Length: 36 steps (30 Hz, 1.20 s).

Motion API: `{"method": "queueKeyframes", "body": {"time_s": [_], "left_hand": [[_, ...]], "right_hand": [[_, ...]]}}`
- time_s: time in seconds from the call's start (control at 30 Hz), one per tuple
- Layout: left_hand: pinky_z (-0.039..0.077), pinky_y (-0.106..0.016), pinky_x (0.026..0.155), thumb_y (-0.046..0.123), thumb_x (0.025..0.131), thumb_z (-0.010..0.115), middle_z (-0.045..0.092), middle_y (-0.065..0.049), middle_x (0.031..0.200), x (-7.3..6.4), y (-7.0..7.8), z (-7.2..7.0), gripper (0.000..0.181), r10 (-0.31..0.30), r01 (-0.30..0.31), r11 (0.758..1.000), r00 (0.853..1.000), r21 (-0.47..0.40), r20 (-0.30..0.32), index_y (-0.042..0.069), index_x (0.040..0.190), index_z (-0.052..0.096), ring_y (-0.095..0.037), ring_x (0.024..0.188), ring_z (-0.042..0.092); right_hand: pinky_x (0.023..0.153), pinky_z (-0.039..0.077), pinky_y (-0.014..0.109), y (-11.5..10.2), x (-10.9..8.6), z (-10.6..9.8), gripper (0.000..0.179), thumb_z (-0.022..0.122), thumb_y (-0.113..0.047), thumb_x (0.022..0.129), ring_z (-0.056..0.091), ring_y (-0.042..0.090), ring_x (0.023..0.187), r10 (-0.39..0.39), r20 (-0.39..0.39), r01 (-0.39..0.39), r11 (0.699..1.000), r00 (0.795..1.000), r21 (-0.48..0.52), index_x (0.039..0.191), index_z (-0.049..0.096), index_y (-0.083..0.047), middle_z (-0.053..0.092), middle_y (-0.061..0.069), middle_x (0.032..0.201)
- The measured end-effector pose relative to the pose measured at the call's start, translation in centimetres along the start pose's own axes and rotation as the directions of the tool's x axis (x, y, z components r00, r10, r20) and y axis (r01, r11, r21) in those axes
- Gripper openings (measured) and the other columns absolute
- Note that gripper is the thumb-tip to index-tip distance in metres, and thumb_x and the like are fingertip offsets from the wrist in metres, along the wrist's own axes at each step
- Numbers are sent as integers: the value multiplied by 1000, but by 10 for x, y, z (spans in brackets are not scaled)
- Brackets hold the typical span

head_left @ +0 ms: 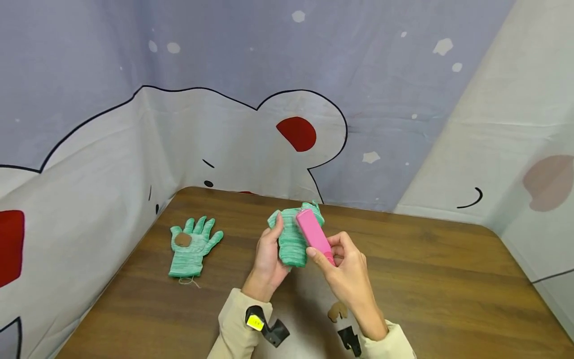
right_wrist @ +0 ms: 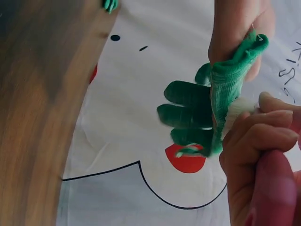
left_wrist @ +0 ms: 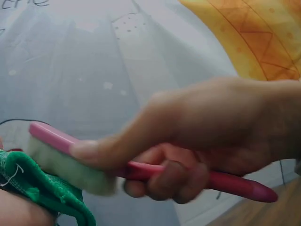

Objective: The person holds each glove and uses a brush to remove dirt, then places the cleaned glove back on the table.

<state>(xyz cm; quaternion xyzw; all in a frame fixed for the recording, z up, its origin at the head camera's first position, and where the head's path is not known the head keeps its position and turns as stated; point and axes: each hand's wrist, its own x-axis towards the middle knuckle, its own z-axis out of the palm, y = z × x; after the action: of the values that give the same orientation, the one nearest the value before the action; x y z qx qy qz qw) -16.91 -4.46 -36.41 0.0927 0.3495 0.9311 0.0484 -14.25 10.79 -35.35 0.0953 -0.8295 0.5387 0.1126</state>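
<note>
My left hand (head_left: 269, 252) holds up a green knitted glove (head_left: 291, 244) above the table, its thumb along the near side. In my right hand (head_left: 352, 271) is a pink brush (head_left: 314, 233), gripped by the handle with the thumb on its back. Pale bristles (left_wrist: 70, 169) touch the held glove in the left wrist view. The glove's fingers (right_wrist: 186, 115) hang out beyond the bristles in the right wrist view. A second green glove (head_left: 188, 262) lies flat on the table to the left, with a round brown patch (head_left: 183, 240) on it.
The wooden table (head_left: 448, 279) ends at a printed cloth backdrop (head_left: 233, 124) behind and at both sides. Black wrist mounts (head_left: 273, 331) sit at both cuffs. A small brown piece (head_left: 337, 312) shows beside the right wrist.
</note>
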Motion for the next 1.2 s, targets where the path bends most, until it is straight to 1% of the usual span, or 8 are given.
{"method": "queueKeyframes", "body": {"time_s": [0.13, 0.37, 0.53, 0.67, 0.77, 0.9, 1.0, 1.2], "left_hand": [[51, -27, 74, 32, 102, 26, 61, -5, 97, -1, 7, 0, 40, 30, -30, 999, 1000, -19, -3, 2, 113, 49, -14, 88, 60], [47, -24, 64, 34, 101, 25, 59, -5, 93, -1, 14, -2, 40, 11, -13, 995, 1000, -102, -21, 2, 112, 46, -14, 79, 58], [46, -23, 68, 35, 102, 22, 55, -4, 100, 0, 13, -4, 36, -12, 13, 985, 1000, -171, 9, 6, 114, 39, -14, 85, 56], [41, -19, 57, 34, 102, 23, 53, 1, 84, 2, 7, -5, 31, -41, 48, 973, 999, -226, 34, 10, 105, 42, -9, 68, 52], [37, -18, 52, 34, 101, 25, 49, 3, 74, 3, 3, -5, 30, -57, 60, 968, 998, -244, 21, 11, 100, 44, -8, 59, 48], [47, -23, 75, 35, 102, 22, 54, -1, 98, 1, 2, -2, 34, -53, 58, 971, 998, -232, 29, 9, 117, 39, -11, 86, 56], [44, -29, 89, 36, 102, 21, 51, -4, 114, 1, 3, -1, 40, -40, 48, 974, 998, -221, 41, 8, 127, 32, -16, 103, 53], [44, -24, 73, 36, 101, 24, 51, -2, 101, 2, 6, -3, 36, 42, -40, 971, 999, -237, 4, 9, 121, 37, -13, 85, 53]], "right_hand": [[54, 50, 25, 0, 1, -1, 38, 77, -35, 73, 62, 13, 59, 16, -12, -17, 999, 1000, -35, 91, 53, -11, 64, 4, 73], [56, 49, 24, -1, 2, -7, 37, 76, -34, 74, 61, 10, 61, 35, -11, -36, 994, 999, -99, 90, 54, -9, 65, 5, 74], [56, 50, 26, -3, 2, -9, 35, 77, -31, 74, 62, 14, 61, 52, 12, -51, 999, 999, -9, 90, 54, -10, 64, 6, 75], [49, 50, 29, -5, 0, -11, 33, 76, -27, 76, 62, 17, 56, 29, 11, -30, 994, 1000, 105, 92, 54, -9, 64, 9, 74], [45, 48, 29, -5, 0, -11, 32, 76, -26, 76, 61, 17, 54, 3, 3, -3, 992, 1000, 127, 92, 54, -8, 64, 9, 73], [50, 50, 27, -3, 0, -7, 34, 76, -30, 76, 62, 14, 57, -5, 8, 5, 998, 1000, 61, 92, 55, -9, 64, 8, 74], [53, 50, 24, -1, 1, -3, 36, 76, -33, 75, 62, 12, 59, 9, 10, -9, 1000, 1000, 4, 91, 55, -8, 65, 7, 74], [52, 48, 23, 2, -1, 1, 35, 76, -33, 74, 59, 8, 58, 13, 2, -13, 995, 1000, -98, 86, 54, -9, 64, 4, 70]]}}
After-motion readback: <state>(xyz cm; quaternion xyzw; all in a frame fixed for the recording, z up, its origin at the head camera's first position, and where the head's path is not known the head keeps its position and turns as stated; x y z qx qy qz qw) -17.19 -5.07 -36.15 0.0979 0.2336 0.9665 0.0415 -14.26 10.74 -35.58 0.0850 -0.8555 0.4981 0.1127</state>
